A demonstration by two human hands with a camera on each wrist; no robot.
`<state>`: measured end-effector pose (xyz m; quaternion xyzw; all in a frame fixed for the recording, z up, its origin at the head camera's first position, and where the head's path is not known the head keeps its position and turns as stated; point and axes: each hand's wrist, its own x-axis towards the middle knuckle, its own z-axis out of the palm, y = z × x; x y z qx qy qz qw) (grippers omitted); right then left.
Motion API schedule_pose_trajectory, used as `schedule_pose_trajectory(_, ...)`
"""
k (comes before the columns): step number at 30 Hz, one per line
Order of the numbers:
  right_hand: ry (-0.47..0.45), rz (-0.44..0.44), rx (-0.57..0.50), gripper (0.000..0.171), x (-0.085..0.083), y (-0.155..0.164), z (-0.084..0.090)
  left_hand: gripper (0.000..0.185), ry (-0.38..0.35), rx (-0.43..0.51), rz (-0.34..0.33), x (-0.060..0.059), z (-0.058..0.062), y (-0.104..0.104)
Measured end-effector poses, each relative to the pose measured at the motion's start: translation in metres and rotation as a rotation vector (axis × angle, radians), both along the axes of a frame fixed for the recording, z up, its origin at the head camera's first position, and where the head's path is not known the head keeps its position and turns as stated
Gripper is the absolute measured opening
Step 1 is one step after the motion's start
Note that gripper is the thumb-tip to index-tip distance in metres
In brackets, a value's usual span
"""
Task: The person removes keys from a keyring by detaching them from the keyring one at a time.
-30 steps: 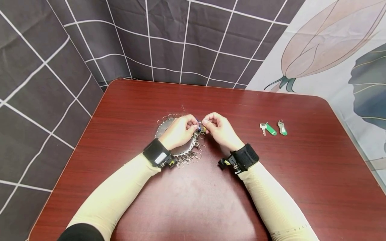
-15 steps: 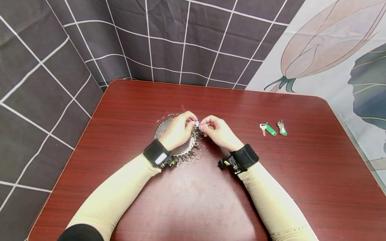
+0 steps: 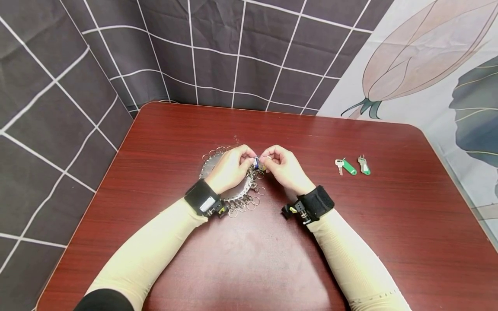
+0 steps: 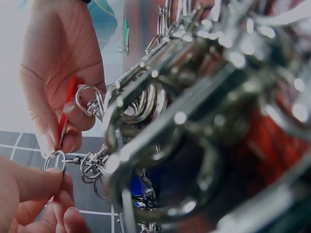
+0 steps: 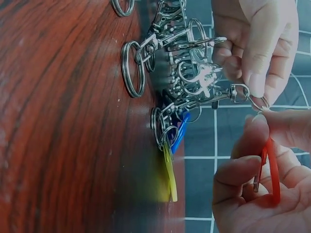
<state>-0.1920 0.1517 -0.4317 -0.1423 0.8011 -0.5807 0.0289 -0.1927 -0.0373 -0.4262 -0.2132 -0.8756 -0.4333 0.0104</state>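
In the head view my left hand (image 3: 230, 169) reaches over a round silver metal rack (image 3: 235, 192) fringed with clasps and rings. Its fingers pinch a split key ring (image 4: 56, 161) on one swivel clasp, best seen in the left wrist view. Close beside it, my right hand (image 3: 287, 169) holds a red key tag (image 5: 274, 172) with its key, thumb tip right at that ring. A yellow key tag (image 5: 170, 172) and a blue key tag (image 5: 181, 130) hang from neighbouring rings below the hands. Red tag and key are hidden by the fingers in the head view.
Two keys with green tags lie on the right of the red-brown table (image 3: 249, 259): one key with its green tag (image 3: 349, 166), another key with a green tag (image 3: 364, 165). Dark checked cloth (image 3: 218, 47) stands behind the table.
My right hand moved a little left toward the left hand, then back slightly right. My left fingers stayed at the rack's right edge. The green-tagged keys have not moved.
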Motion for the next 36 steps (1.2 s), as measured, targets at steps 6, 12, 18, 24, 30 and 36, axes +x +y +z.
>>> schedule_pose_trajectory(6,0.004,-0.024,-0.033,0.006,-0.0002,-0.0006,0.0007,0.013,-0.041,-0.043,-0.040,-0.0009,0.0008,0.0002)
schedule_pose_trajectory(12,0.004,-0.030,-0.060,0.006,-0.0008,-0.0006,0.0004,0.005,-0.045,-0.061,-0.040,-0.0025,-0.0014,0.0008)
schedule_pose_trajectory(18,-0.013,-0.020,-0.071,0.014,-0.0005,-0.0002,0.0002,0.005,-0.043,-0.047,-0.005,-0.0007,-0.0025,0.0013)
schedule_pose_trajectory(24,-0.053,0.003,-0.042,0.022,0.0006,-0.0004,0.0004,0.004,0.010,0.002,0.035,-0.0011,-0.0052,0.0006)
schedule_pose_trajectory(30,-0.058,0.053,0.078,0.009,0.0034,-0.0006,0.0019,0.007,0.058,0.009,0.042,-0.0008,-0.0046,0.0005)
schedule_pose_trajectory(36,-0.046,0.054,0.098,0.007,0.0039,-0.0002,0.0018,0.008,0.054,0.007,0.044,-0.0012,-0.0040,0.0013)
